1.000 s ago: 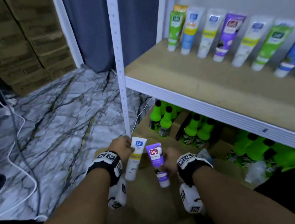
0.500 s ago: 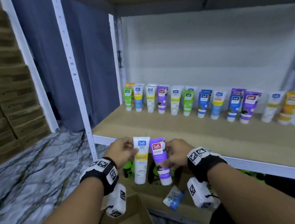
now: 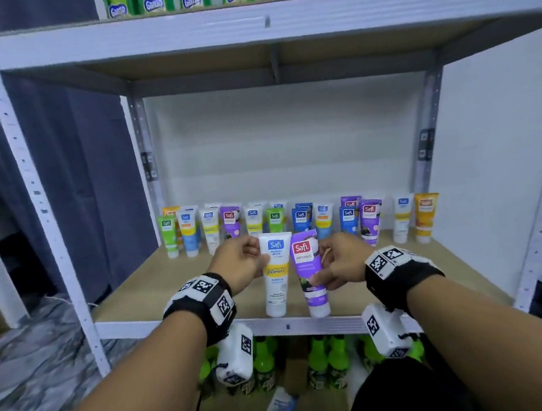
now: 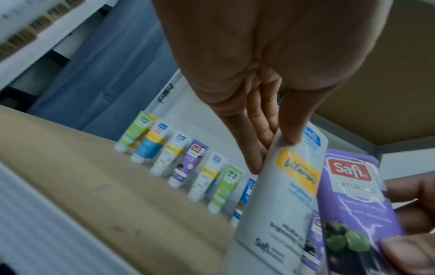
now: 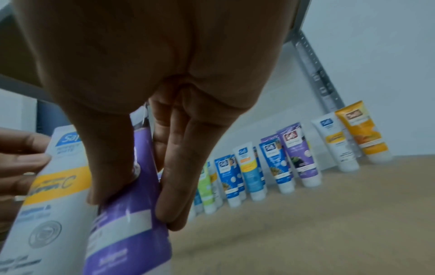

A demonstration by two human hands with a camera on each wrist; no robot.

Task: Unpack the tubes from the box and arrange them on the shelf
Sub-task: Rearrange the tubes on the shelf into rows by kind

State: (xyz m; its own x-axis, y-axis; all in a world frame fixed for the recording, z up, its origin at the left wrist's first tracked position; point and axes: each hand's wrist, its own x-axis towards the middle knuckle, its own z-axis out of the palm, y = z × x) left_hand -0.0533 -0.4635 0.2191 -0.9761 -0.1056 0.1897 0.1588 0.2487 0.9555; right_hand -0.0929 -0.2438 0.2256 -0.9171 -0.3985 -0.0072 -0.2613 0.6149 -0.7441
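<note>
While hovering above the front edge of the shelf board (image 3: 159, 290) at the centre of the frame, holding 2 tubes side by side, caps pointing down. Pinching the white tube (image 3: 276, 273) in the left hand (image 3: 240, 262), thumb on the printed face and fingers behind it, high up near the crimped end. Clamping the purple tube (image 3: 308, 267) in the right hand (image 3: 343, 261), thumb crossing the front lower down, fingers curled round the back.

Hanging both tubes close to upright, long axes running from top to bottom of the frame, the purple one leaning a little, cap toward lower right. Sitting edge to edge, touching or only just apart: not possible to tell which.

Facing the row of standing tubes (image 3: 300, 219) against the back wall, straight beyond both grips and higher in the frame, with bare board lying between. Probably needing a forward reach with the caps kept lowest, so as to be standing each tube on its cap. Lying nearer the left half of the row with the left hand, nearer the right half with the right hand, where a gap is showing just before the last 2 tubes.

Reaching in from the lower corners of the frame with both forearms, converging toward the middle, wrists roughly level, backs of the hands turned outward and palms facing each other across the 2 tubes.
</note>
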